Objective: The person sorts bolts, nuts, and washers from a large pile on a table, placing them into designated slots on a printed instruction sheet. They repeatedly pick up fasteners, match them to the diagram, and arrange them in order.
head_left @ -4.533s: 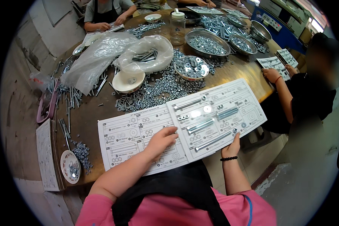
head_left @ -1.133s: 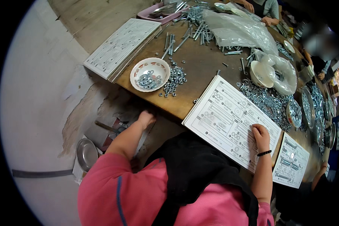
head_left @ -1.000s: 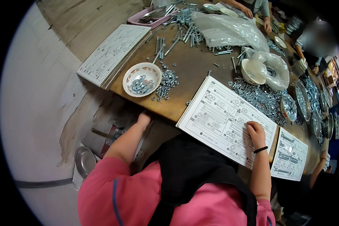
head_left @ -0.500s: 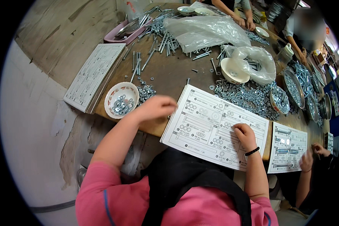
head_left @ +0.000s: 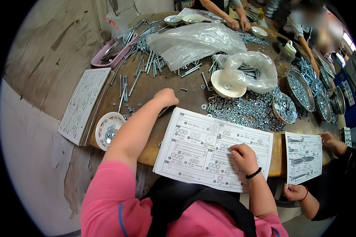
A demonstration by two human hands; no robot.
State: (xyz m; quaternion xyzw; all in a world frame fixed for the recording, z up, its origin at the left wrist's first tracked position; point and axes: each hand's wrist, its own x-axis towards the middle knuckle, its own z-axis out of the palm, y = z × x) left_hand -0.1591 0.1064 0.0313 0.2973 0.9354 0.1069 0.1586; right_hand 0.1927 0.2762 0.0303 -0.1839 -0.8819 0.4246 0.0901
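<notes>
Curled loosely, the right hand (head_left: 245, 157) rests fingertips-down on the printed sheet (head_left: 209, 148), which lies at the near edge of the wooden table (head_left: 168, 85) and hangs partly over it. Farther out, the left hand (head_left: 167, 96) is closed into a fist on the tabletop just beyond the sheet's far left corner; whether it holds anything cannot be told. Loose bolts (head_left: 140, 69) lie scattered beyond it, and a small bowl (head_left: 108, 130) of washers sits to its left.

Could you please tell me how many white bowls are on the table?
5: a patterned bowl by the left hand, a plain bowl mid-table, three far bowls. Others may be hidden.
</notes>
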